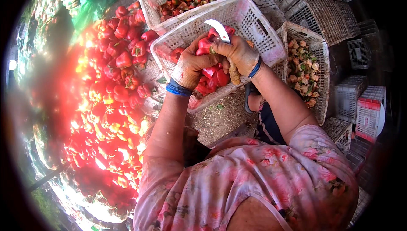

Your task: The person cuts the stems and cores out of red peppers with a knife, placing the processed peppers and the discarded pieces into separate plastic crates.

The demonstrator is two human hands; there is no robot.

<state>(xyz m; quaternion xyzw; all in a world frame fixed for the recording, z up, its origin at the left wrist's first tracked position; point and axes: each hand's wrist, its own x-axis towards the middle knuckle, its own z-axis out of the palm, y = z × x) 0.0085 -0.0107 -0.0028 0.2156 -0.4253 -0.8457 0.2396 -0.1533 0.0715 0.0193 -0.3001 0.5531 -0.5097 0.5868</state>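
Note:
Both of my gloved hands meet above a white plastic crate (267, 40). My left hand (188, 66) is closed around a red bell pepper (205, 44), partly hidden by the fingers. My right hand (242, 56) grips a knife with a curved blade (219, 31) and a wooden handle (234, 73). The blade points up and to the left, beyond the pepper. Right thumb and fingers press close to the pepper's greenish stem end. Below the hands, red pepper pieces (220, 78) lie inside the crate.
A large heap of red peppers (114, 99) spreads to the left, partly washed out by glare. Behind stands a crate (148, 8) with pepper scraps. A crate (324, 68) of pale pepper cores is at the right, near stacked crates (328, 19). My foot (255, 102) shows beside the near crate.

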